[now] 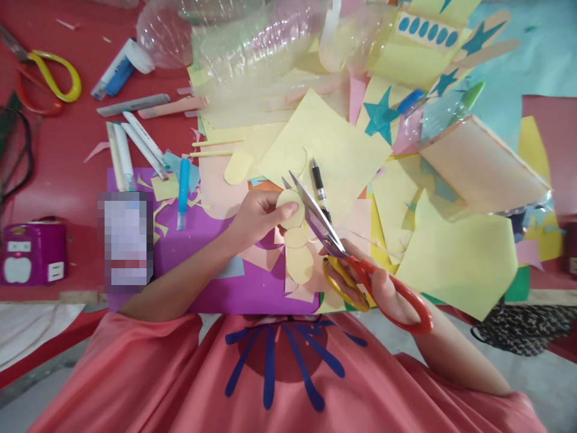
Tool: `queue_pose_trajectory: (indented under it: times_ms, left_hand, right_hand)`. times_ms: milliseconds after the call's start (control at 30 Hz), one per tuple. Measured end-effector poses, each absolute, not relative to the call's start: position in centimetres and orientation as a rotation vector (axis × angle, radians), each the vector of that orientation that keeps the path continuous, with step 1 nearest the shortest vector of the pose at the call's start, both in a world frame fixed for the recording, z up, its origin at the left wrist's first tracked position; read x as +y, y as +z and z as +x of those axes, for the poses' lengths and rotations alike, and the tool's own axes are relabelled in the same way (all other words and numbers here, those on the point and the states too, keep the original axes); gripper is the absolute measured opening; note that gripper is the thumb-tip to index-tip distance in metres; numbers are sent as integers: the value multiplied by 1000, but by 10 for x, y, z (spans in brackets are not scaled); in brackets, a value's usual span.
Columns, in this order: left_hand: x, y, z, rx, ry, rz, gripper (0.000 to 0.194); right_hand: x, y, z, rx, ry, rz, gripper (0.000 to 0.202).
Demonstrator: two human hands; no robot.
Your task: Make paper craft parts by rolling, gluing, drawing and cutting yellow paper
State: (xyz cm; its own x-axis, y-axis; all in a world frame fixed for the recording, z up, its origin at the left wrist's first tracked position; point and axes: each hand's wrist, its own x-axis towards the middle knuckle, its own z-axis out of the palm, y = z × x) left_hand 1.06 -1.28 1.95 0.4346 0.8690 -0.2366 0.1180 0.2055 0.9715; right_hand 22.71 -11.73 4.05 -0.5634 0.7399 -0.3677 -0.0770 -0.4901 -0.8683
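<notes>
My left hand (256,216) pinches a round pale-yellow paper cutout (291,222) between thumb and fingers. Just below it are a smaller paper disc (296,238) and a larger rounded paper piece (300,266); whether they are joined to the held one I cannot tell. In my right hand (383,294) are scissors (325,230) with red and yellow handles. Their blades are slightly apart at the tips and point up and left, beside the cutout's right edge. A black pen (318,180) lies behind the blades on a pale-yellow sheet (333,132), which bears a curved pencil line.
Markers (144,141), a blue glue-like tube (183,192) and a phone with a blurred screen (128,240) lie left. Other scissors (54,75) rest at far left, above a purple box (33,254). Clear plastic wrap (252,42), a blue star (380,116) and paper scraps spread around.
</notes>
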Motion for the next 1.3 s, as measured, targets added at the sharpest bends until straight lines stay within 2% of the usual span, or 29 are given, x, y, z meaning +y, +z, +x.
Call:
queue_pose_trajectory:
  times_ms: [333,667,1000,1300]
  left_hand:
    - [-11,19,10,1018,708,1254,33]
    - [-11,18,9,1014,713,1268,39]
    - [-12,19,9,1073,717,1242,42]
    - [-12,21,9,1089,704,1227,39]
  right_hand:
    - [-116,40,225,-1165,2045,-1022,61]
    - [-117,43,233,-1198,2025,-1154,66]
    - [-114,46,234,-1178,2012,-1124,62]
    - [-112,43,238,-1203,2040,-1118,62]
